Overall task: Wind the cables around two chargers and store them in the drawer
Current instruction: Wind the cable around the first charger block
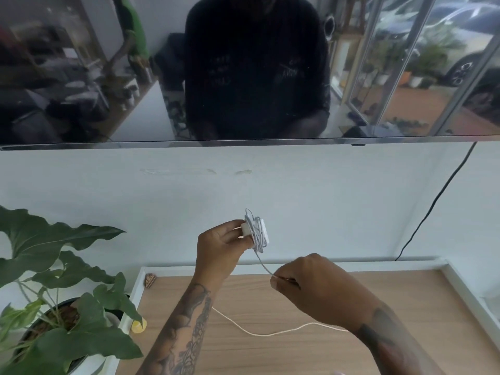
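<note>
My left hand [219, 249] holds a white charger block [257, 232] up in front of the wall, fingers curled round its left end. Several turns of white cable are wound around the block. From the block the cable [263, 265] runs down to my right hand [311, 286], which pinches it between thumb and fingers just above the wooden top [324, 355]. A second white cable [259, 332] lies loose on the wood, passing under both forearms. No drawer is in view, and I see no second charger block.
A large-leaved potted plant [54, 307] stands at the left. A small yellow object [138, 326] sits by the white edge. A TV screen [243, 69] hangs on the wall above, and a black cord [433, 209] runs down the wall at right.
</note>
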